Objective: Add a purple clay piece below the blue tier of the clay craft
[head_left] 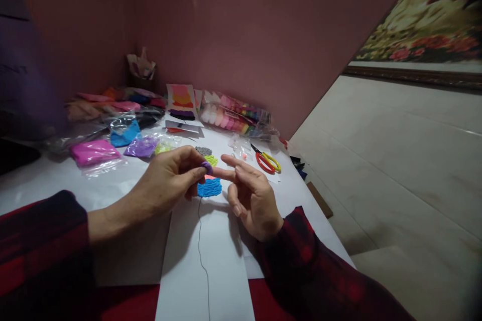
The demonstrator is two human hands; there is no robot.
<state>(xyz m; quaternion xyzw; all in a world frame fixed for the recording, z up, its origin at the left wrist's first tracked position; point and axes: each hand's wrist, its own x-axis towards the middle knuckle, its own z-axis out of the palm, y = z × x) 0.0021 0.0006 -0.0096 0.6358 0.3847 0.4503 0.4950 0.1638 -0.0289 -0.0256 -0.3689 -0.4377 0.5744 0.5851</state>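
Between the thumb and fingers of my left hand (173,175) is a small piece of purple modelling clay (206,166). My right hand (250,190) has one finger stretched out to the purple piece, touching it at the tip; its other fingers are apart and partly bent. Beneath both hands lies a long white paper strip (207,261) with a thin dark wavy line running down it. At its far end are ridged patches of blue clay (209,187), yellow-green clay (211,160) and grey clay (204,151). My hands partly cover these patches.
Red-and-yellow-handled scissors (266,159) lie to the right. Bags of pink clay (96,153), purple clay (141,146) and blue clay (125,134) sit at left. Farther back are a pack of many colours (233,114) and a card with coloured bands (181,100).
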